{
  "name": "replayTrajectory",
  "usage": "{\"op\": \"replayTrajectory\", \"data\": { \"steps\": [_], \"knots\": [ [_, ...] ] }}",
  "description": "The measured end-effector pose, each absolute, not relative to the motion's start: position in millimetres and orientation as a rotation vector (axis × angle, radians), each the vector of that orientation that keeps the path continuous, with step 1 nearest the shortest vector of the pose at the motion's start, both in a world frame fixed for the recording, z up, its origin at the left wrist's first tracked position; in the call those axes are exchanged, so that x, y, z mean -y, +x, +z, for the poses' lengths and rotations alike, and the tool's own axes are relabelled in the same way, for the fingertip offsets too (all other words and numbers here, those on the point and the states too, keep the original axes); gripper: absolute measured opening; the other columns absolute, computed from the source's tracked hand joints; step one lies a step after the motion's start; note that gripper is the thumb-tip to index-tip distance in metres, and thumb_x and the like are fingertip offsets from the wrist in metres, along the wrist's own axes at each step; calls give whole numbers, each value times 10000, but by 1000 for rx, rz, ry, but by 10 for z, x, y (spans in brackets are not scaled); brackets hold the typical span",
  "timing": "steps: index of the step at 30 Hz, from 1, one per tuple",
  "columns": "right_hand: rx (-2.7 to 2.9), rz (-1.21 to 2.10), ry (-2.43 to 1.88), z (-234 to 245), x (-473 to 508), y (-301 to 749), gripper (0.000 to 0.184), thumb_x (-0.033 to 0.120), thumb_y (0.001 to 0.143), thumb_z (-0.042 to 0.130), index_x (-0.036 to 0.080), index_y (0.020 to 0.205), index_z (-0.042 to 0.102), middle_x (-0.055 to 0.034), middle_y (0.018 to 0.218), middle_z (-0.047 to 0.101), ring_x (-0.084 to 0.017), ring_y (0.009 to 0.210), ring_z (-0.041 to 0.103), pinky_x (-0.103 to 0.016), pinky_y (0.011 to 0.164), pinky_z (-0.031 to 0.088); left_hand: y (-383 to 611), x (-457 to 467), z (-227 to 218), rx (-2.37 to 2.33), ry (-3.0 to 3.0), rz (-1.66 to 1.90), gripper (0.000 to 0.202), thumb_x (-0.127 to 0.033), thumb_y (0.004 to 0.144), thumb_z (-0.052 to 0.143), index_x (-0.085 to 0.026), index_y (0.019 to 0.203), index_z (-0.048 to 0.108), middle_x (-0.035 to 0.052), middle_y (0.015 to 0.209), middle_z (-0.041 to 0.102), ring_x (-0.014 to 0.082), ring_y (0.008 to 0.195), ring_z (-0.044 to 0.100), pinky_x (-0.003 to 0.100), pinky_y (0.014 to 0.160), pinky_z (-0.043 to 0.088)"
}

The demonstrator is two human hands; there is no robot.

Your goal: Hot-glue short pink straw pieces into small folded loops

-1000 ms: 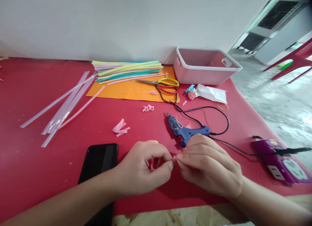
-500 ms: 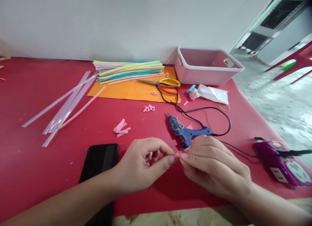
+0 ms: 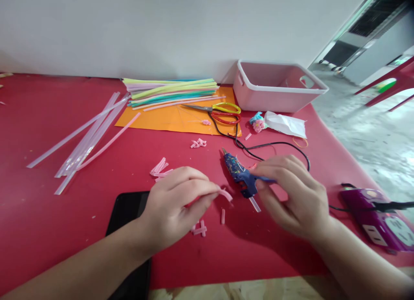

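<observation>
Between thumb and fingertips, my left hand (image 3: 181, 209) pinches a short pink pipe cleaner piece (image 3: 226, 194), its curved free end pointing right. My right hand (image 3: 291, 196) is closed around the handle of a blue glue gun (image 3: 239, 173), which lies on the table with its nozzle toward the far left. A clear glue stick (image 3: 255, 204) sticks out of its back end. Below my left hand lie several pink pipe cleaner bits (image 3: 201, 229), some partly hidden by it. Another small cluster of cut pink pieces (image 3: 159, 166) sits beyond that hand, and bent pink pieces (image 3: 198, 143) lie farther back.
Scissors (image 3: 223, 112) and coloured pipe cleaners (image 3: 174, 93) rest on an orange sheet (image 3: 161, 123). Clear glue sticks (image 3: 87, 140) lie left. A phone (image 3: 126, 209) is under my left forearm. A pink bin (image 3: 274, 99) stands behind; a purple power strip (image 3: 375, 218) is at right.
My right hand has let go of the small pink piece and moved onto the glue gun's handle. My left hand has shifted slightly left, still pinching the pink piece.
</observation>
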State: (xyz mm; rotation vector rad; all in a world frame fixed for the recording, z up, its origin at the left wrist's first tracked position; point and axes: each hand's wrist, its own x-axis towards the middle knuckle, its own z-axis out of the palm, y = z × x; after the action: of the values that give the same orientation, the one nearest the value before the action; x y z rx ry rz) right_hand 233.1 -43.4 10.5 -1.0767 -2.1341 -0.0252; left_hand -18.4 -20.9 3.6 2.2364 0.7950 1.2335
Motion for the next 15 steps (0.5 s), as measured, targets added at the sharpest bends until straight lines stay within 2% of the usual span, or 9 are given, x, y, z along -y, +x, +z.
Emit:
{"op": "replayTrajectory", "data": {
  "steps": [4,10,15],
  "knots": [
    [2316,70,-1401,24,301,2571,311,126,771,522,211,1051,627,-91,1002,680,-275,905,640,-445,799,534,-234,180,44,-803,2279,1284,156,-58,872,655,-190,931,712,39,863,716,118,756,686,231,766,574],
    [2419,123,-1482,-123,247,2592,482,42,661,505,200,1109,590,-95,976,660,-268,890,645,-421,809,545,-246,160,58,-713,2258,1332,180,-30,857,676,-179,951,714,28,854,691,98,744,662,194,725,574],
    [2332,68,-1468,-136,244,2570,372,69,685,534,209,1026,583,-75,910,690,-261,813,659,-391,727,529,-240,133,56,-692,2142,1271,169,-13,863,665,-171,898,715,22,852,669,88,746,654,179,715,569]
  ]
}}
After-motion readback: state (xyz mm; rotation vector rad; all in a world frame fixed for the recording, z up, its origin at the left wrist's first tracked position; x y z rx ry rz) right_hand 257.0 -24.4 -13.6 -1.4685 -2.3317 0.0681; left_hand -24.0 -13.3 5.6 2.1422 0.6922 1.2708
